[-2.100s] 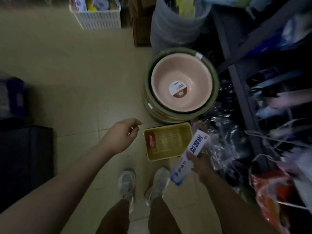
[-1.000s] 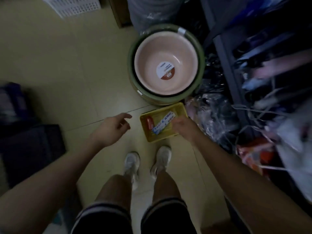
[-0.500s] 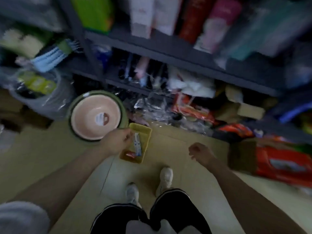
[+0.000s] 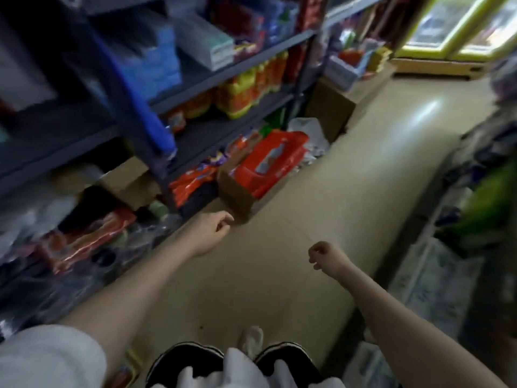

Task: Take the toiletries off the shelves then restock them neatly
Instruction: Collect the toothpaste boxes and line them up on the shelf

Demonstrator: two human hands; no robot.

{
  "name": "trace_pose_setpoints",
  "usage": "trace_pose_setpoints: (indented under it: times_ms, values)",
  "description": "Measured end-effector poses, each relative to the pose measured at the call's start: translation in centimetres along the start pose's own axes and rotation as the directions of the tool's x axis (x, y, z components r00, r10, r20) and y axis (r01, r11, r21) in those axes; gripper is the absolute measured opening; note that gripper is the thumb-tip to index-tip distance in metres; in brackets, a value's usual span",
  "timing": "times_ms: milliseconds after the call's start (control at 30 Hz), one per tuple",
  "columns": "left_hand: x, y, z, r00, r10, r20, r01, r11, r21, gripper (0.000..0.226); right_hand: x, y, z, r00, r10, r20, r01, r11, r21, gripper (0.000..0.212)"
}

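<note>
Neither hand holds anything. My left hand (image 4: 214, 228) hangs over the floor close to the bottom of the dark metal shelves (image 4: 223, 77), fingers loosely curled. My right hand (image 4: 326, 256) hangs over the middle of the aisle, its fingers also loosely curled. On the shelves stand blue packs (image 4: 152, 65), a pale box (image 4: 209, 46) and yellow-orange bottles (image 4: 243, 93). A corner of the yellow basket (image 4: 131, 358) shows at the bottom left beside my left arm. The frame is blurred.
A cardboard box with red packs (image 4: 268, 163) juts into the aisle at the shelf foot. Plastic-wrapped goods (image 4: 92, 242) lie along the lowest shelf level. Another rack (image 4: 475, 197) lines the right side. A brown carton (image 4: 328, 110) and a yellow-framed cabinet (image 4: 447, 32) stand farther down.
The view has swung right, away from the pink basin and basket, down the aisle. The toothpaste box left my right hand and lay in the basket. Both hands now hang empty.
</note>
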State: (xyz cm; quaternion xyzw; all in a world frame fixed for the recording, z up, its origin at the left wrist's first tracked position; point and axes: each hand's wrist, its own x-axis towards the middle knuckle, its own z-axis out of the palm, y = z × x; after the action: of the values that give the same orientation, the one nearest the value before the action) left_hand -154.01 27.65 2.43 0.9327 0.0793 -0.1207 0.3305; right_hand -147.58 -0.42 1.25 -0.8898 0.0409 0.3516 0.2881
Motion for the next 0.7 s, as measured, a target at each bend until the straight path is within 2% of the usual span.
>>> trace_pose_setpoints:
  times_ms: [133, 267, 400, 567, 700]
  values:
    - [9.1, 6.2, 0.3, 0.991, 0.135, -0.022, -0.132, 0.984, 0.122, 0.026, 4.3, 1.4, -7.9, 0.996, -0.045, -0.081, 0.055, 0.989, 0.134, 0.017]
    - [17.1, 9.3, -0.1, 0.99, 0.129, 0.051, -0.137, 0.962, 0.238, 0.027, 8.7, -0.5, -15.0, 0.975, -0.13, -0.181, 0.177, 0.945, 0.275, 0.02]
    - [26.2, 12.2, -0.2, 0.989, 0.105, 0.106, -0.134, 0.935, 0.328, 0.028, 15.1, -3.4, -22.7, 0.953, -0.154, -0.26, 0.255, 0.873, 0.415, 0.018]
    - [40.5, 18.2, -0.7, 0.977, 0.126, 0.173, -0.185, 0.901, 0.391, 0.033, 24.7, -4.2, -32.2, 0.948, -0.071, -0.311, 0.198, 0.896, 0.398, 0.019]
    - [50.9, 25.6, -2.2, 0.966, 0.225, 0.129, -0.256, 0.908, 0.333, 0.032, 31.9, -2.6, -39.7, 0.93, 0.034, -0.365, 0.102, 0.933, 0.346, 0.013]
